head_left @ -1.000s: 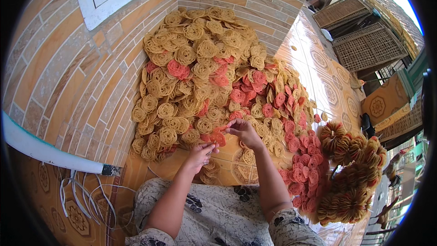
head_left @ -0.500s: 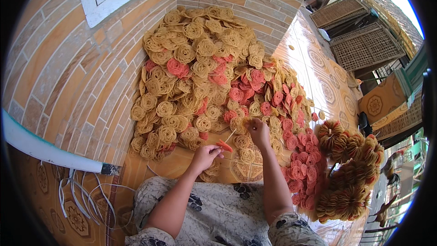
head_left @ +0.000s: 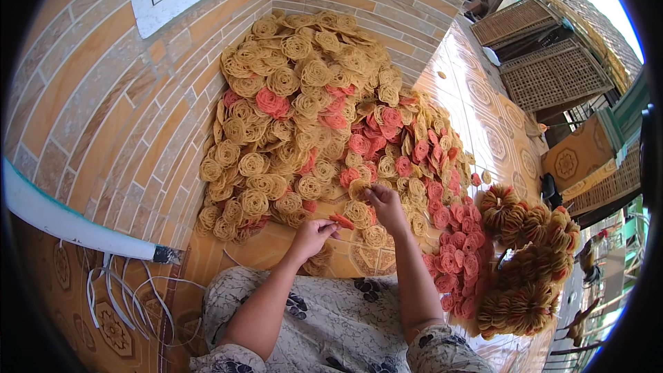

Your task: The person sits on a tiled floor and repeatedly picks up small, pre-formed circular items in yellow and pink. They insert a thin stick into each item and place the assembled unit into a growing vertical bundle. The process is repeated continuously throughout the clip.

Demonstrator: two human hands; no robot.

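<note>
My left hand [head_left: 312, 236] pinches a red lacy disc [head_left: 342, 220], held edge-on, between thumb and fingers. Just right of it and a little higher, my right hand [head_left: 385, 206] grips a flat tan lacy disc [head_left: 358, 190] by its edge. The two discs are apart. Both hands hover over the near edge of a big heap of tan, rose-like discs [head_left: 253, 164] made of fine coiled strands. Red discs [head_left: 373, 135] are mixed into the heap, and more red ones [head_left: 458, 255] lie together by my right forearm.
Ring-shaped bundles [head_left: 521, 304] of tan and red discs stand at the right. A brick-patterned wall [head_left: 117, 97] rises at the left and behind the heap. White strips [head_left: 114, 297] lie coiled on the tiled floor at lower left. Woven racks [head_left: 556, 76] lean at the far right.
My right hand has shifted slightly left and nearer, bringing its tan disc face-on into sight. The thin pale stick seen beside the red disc no longer shows clearly. My left hand has barely moved.
</note>
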